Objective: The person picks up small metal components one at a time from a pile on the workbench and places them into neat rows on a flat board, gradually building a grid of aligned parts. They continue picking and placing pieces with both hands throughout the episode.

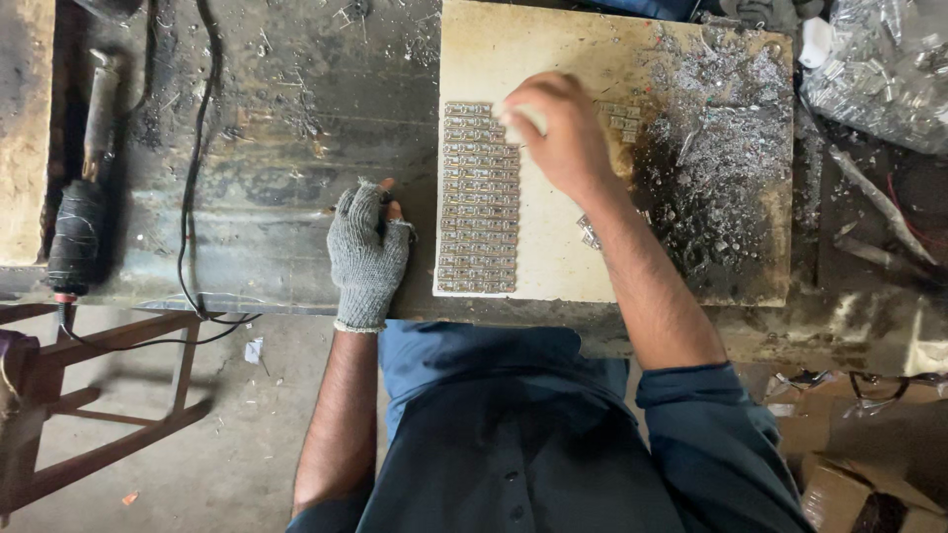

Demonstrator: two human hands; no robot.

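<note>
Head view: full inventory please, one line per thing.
Board: one, pale cream, on the workbench, centre.
Metal strips: a neat column, count unclear, silvery, left part of the board.
Metal shavings: a heap, grey, right part of the board.
Workbench: one, dark and grimy, under it all.
Tool: one, black-wrapped handle, left edge of the bench.
Cable: one, black, running down the bench left of centre.
Plastic bag: one, clear, top right.
Wooden stool: one, brown, lower left.
Left hand: grey knit glove, resting beside the board.
Right hand: bare, over the strips.
</note>
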